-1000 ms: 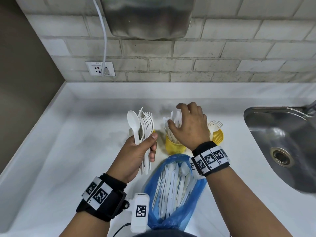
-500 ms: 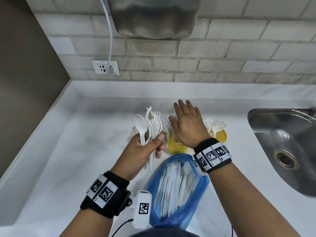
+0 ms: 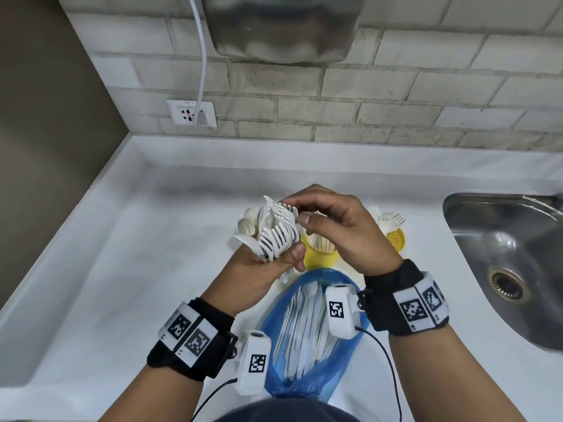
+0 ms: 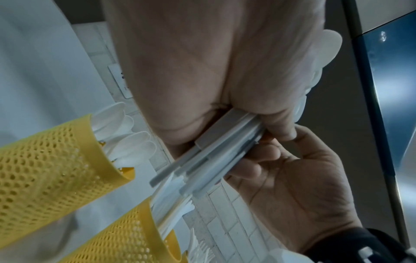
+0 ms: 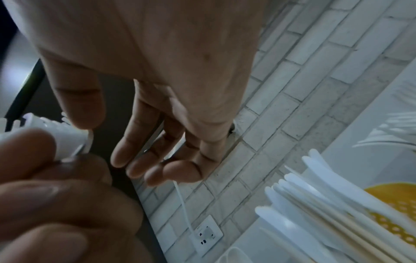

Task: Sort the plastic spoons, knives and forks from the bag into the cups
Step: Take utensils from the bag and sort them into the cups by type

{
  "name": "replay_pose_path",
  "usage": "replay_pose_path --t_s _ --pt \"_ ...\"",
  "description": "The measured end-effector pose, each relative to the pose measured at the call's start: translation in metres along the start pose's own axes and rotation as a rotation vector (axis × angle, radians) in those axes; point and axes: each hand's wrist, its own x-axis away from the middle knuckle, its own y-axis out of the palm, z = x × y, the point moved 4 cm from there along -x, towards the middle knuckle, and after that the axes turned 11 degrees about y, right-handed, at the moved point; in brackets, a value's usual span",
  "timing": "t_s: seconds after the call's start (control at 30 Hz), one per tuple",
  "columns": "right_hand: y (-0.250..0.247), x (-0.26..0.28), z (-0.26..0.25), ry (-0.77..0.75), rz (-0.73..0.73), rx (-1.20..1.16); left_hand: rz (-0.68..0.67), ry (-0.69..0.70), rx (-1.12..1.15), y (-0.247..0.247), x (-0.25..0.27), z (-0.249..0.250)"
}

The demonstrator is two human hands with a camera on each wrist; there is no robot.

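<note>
My left hand (image 3: pixel 259 269) grips a bundle of white plastic forks and spoons (image 3: pixel 275 234), heads up; their handles (image 4: pixel 220 156) stick out below the fist. My right hand (image 3: pixel 335 233) hovers over the bundle with loosely bent fingers, and its thumb (image 5: pixel 78 106) touches the fork tines. Three yellow mesh cups stand behind. The middle cup (image 3: pixel 320 257) holds knives and the right cup (image 3: pixel 396 239) holds forks. The left cup (image 4: pixel 45 160) holds spoons and is mostly hidden in the head view. A blue bag (image 3: pixel 310 370) with more cutlery lies near me.
A steel sink (image 3: pixel 502 269) is sunk into the white counter (image 3: pixel 122 269) on the right. The brick wall behind carries a socket (image 3: pixel 190 112) with a white cable and a steel box (image 3: pixel 283 25) above. A brown wall closes the left side.
My right hand left the middle cup and moved left onto the fork heads of the bundle. The left hand tilted the bundle toward it.
</note>
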Motion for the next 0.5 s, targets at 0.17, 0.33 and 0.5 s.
replay_pose_path --t_s 0.17,0.33,0.5 --pt "0.004 0.002 -0.005 -0.038 -0.121 -0.020 -0.116 0.005 0.095 0.005 0.002 0.003" --pt "0.008 0.000 -0.007 -0.032 -0.242 -0.173 -0.229 0.005 0.305 0.015 0.003 0.006" --pt "0.014 0.000 -0.004 -0.036 -0.189 -0.279 -0.228 -0.026 0.517 0.017 0.001 0.010"
